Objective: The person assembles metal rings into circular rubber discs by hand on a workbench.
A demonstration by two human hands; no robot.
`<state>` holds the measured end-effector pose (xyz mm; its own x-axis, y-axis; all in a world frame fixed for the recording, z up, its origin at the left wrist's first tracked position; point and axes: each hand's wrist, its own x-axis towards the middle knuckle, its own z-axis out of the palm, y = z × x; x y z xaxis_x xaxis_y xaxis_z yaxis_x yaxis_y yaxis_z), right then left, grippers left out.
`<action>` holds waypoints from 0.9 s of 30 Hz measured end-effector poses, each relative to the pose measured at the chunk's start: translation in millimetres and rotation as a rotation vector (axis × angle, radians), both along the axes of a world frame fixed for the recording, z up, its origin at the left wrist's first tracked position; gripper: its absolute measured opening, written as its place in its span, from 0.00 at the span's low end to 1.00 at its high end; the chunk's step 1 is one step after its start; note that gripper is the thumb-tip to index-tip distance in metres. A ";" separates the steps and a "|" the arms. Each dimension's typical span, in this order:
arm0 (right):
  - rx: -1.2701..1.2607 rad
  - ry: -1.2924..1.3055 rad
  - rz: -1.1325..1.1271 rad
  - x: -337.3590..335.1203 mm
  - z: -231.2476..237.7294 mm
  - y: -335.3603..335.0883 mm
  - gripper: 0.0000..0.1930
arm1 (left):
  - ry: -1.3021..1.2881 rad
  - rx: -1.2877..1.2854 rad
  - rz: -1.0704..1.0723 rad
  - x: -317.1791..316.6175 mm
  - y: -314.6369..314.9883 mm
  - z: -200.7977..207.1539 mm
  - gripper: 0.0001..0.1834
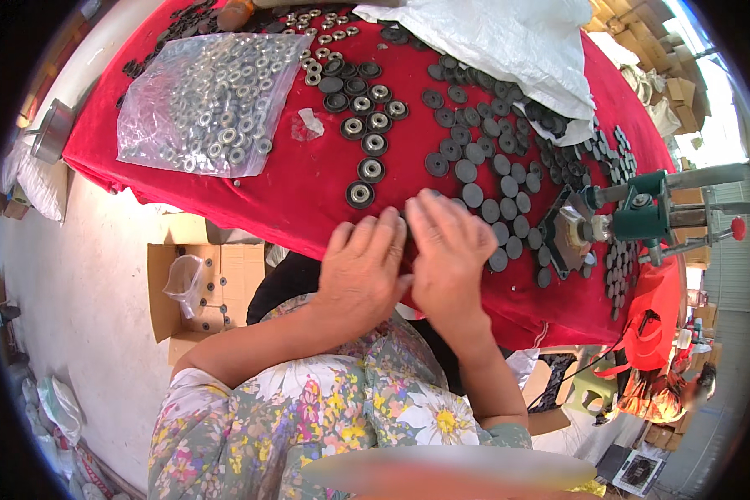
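My left hand [363,260] and my right hand [450,254] meet at the near edge of the red-covered table [296,200]. Both have their fingers bent and pressed together, thumbs turned inward. Between the fingertips a sliver of something dark shows, but the fingers hide what it is. Just beyond them runs a line of black round discs with silver metal rings seated in them, the nearest ring-topped disc [360,194] lying closest to my left fingertips. Plain dark grey discs [472,196] spread over the cloth to the right of my right hand.
A clear plastic bag [212,104] of metal rings lies at the left. A white sack [508,46] covers the far right. The green hand press [642,208] stands at the right edge. Below the table, an open cardboard box [165,283] holds several discs.
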<state>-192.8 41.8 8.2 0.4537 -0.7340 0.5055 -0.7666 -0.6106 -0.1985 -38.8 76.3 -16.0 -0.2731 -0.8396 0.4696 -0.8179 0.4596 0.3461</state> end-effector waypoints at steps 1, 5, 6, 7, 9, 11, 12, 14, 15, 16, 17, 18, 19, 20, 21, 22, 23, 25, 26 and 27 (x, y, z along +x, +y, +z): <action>-0.054 -0.007 -0.013 -5.1 9.7 -11.5 0.23 | -0.001 0.003 -0.022 -6.1 -1.9 -2.5 0.40; -0.143 -0.119 0.025 -7.4 33.8 -76.0 0.21 | 0.036 0.095 -0.139 -14.0 -6.9 1.7 0.45; -0.078 -0.184 0.044 -5.7 28.8 -98.7 0.19 | 0.060 0.060 -0.131 -10.1 -8.5 0.8 0.45; -0.012 -0.248 0.059 -3.2 24.1 -119.6 0.17 | 0.084 0.025 -0.127 -5.8 -9.1 0.6 0.45; 0.081 -0.293 0.056 4.3 15.0 -159.8 0.15 | 0.025 0.050 -0.178 -1.6 -7.8 -6.7 0.45; 0.177 -0.337 0.066 17.6 10.7 -197.1 0.14 | -0.071 0.049 -0.239 1.4 -6.5 -13.5 0.45; 0.215 -0.304 0.027 26.1 7.8 -212.2 0.13 | -0.066 0.045 -0.233 3.4 -7.4 -14.6 0.45; 0.240 -0.273 -0.011 37.6 5.0 -241.4 0.13 | 0.007 0.076 -0.282 5.8 -9.5 -11.1 0.44; 0.207 -0.229 -0.038 43.5 -0.3 -257.1 0.14 | -0.003 0.085 -0.291 6.9 -9.9 -13.2 0.43; 0.172 -0.183 -0.067 50.6 -3.6 -270.2 0.15 | -0.001 0.077 -0.285 8.1 -9.9 -12.4 0.43; 0.119 -0.198 -0.060 57.8 -8.1 -281.4 0.12 | -0.004 0.082 -0.303 9.0 -9.5 -10.8 0.43; 0.113 -0.198 -0.054 64.7 -9.5 -290.8 0.12 | -0.009 0.088 -0.319 11.2 -8.4 -10.2 0.43; 0.040 -0.127 -0.022 69.8 -10.1 -299.8 0.12 | 0.002 0.093 -0.332 12.0 -7.7 -11.0 0.42; -0.033 -0.057 0.006 73.6 -11.4 -307.3 0.12 | 0.000 0.087 -0.330 13.5 -7.5 -11.4 0.42; -0.086 0.026 -0.002 83.8 -11.7 -308.0 0.11 | 0.003 0.104 -0.349 15.4 -6.2 -12.2 0.42; -0.087 0.024 0.008 90.9 -11.7 -307.7 0.11 | 0.007 0.122 -0.370 16.6 -5.2 -13.0 0.42; -0.128 0.090 -0.055 95.7 -12.2 -306.3 0.11 | 0.021 0.128 -0.373 16.9 -4.8 -14.4 0.41; -0.168 0.156 -0.125 96.9 -11.9 -306.8 0.11 | 0.030 0.121 -0.379 17.2 -5.7 -14.3 0.41; -0.170 0.127 -0.135 94.8 -9.8 -309.9 0.10 | 0.041 0.113 -0.387 16.8 -6.0 -14.3 0.40; -0.169 0.098 -0.142 93.3 -8.7 -308.8 0.09 | 0.042 0.119 -0.388 17.5 -5.1 -14.6 0.40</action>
<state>-99.5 -267.0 -0.5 0.4047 -0.7029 0.5849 -0.8579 -0.5132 -0.0232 -21.2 71.2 -30.5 -0.5632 -0.7269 0.3930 -0.5757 0.6863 0.4445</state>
